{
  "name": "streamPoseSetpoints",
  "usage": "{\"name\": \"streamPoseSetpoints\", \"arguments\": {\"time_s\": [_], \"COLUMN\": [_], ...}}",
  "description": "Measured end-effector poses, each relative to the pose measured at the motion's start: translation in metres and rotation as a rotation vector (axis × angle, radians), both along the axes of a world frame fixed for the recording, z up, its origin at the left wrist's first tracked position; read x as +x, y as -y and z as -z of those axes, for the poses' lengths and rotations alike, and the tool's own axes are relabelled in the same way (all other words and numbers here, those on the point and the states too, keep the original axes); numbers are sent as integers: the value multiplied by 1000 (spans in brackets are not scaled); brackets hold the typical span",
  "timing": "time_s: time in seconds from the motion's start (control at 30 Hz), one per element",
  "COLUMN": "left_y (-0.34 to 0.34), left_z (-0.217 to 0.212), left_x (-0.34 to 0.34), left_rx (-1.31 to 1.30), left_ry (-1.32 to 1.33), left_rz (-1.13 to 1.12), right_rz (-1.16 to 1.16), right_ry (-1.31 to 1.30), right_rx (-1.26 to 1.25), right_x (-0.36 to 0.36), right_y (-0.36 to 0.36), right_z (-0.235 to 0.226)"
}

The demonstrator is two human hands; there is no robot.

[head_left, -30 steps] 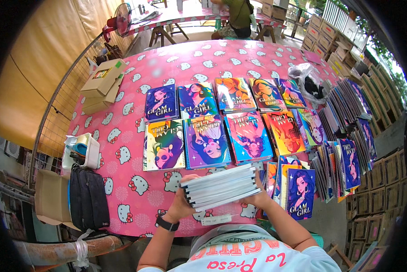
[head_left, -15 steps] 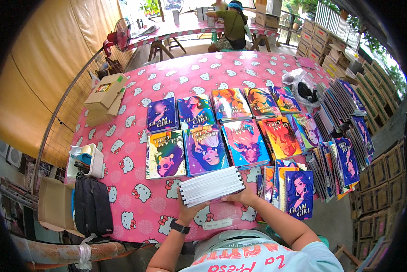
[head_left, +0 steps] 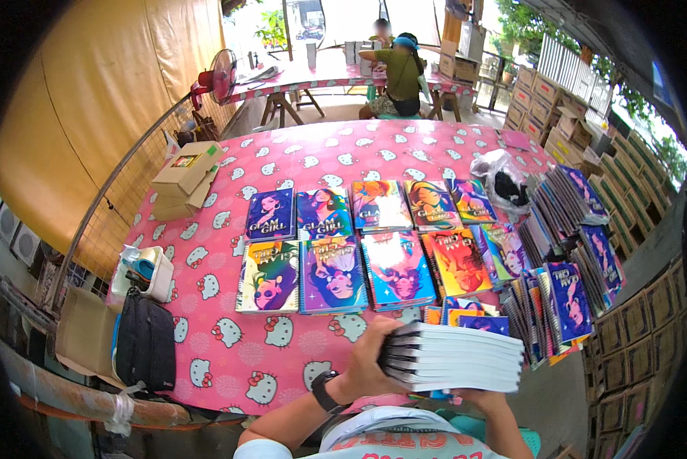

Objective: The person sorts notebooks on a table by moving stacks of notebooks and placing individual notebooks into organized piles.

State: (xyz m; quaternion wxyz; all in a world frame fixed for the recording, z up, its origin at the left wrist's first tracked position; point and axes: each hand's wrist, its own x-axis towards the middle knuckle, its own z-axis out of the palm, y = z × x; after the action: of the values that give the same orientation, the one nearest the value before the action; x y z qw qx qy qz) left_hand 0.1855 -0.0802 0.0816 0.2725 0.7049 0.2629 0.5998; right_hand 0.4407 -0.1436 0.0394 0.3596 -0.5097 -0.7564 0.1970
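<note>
A stack of notebooks is held at chest height above the near edge of the table. The spiral-bound end is gripped by the left hand; the underside is supported by the right hand, its grip hidden. The stack is judged fairly heavy, stiff and prone to sliding, best clamped at both ends.

Setting: an open-sided shed in bright daylight, with green trees beyond it.
Left side: a tan tarpaulin hangs as a wall, with a wire fence along its foot.
Table: a pink cloth printed with white cat faces covers it.
Fan: a red fan stands at the far left corner.
Back: a second pink table on wooden trestles, a person seated at it.
Right side: stacked brown cartons line the edge.
Floor: pale concrete.
</note>
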Motion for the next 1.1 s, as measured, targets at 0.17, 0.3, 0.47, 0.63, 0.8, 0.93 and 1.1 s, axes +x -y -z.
{"name": "streamPoseSetpoints", "arguments": {"time_s": [0.17, 0.3, 0.47, 0.63, 0.8, 0.93, 1.1], "left_y": [7, -2, -4, -22, 3, 41, 42], "left_z": [-50, -76, -57, 5, 11, 30, 26], "left_x": [69, 145, 197, 237, 205, 183, 213], "left_rx": [117, 156, -86, -297, -1197, -1360, -1222], "left_ry": [11, 220, 230, 432, 558, 443, 437], "left_rz": [309, 743, 972, 1268, 821, 640, 472], "right_rz": [-49, -201, -78, -27, 62, 116, 29], "right_ry": [-695, -1528, -1644, -1588, -1250, -938, -694], "right_rx": [-603, -730, -1036, -962, -527, -393, -368], "right_x": [94, 129, 163, 208, 223, 217, 226], "right_y": [16, 3, 16, 41, 43, 36, 14], "right_z": [-48, -26, 10, 0, -58, -69, -68]}}
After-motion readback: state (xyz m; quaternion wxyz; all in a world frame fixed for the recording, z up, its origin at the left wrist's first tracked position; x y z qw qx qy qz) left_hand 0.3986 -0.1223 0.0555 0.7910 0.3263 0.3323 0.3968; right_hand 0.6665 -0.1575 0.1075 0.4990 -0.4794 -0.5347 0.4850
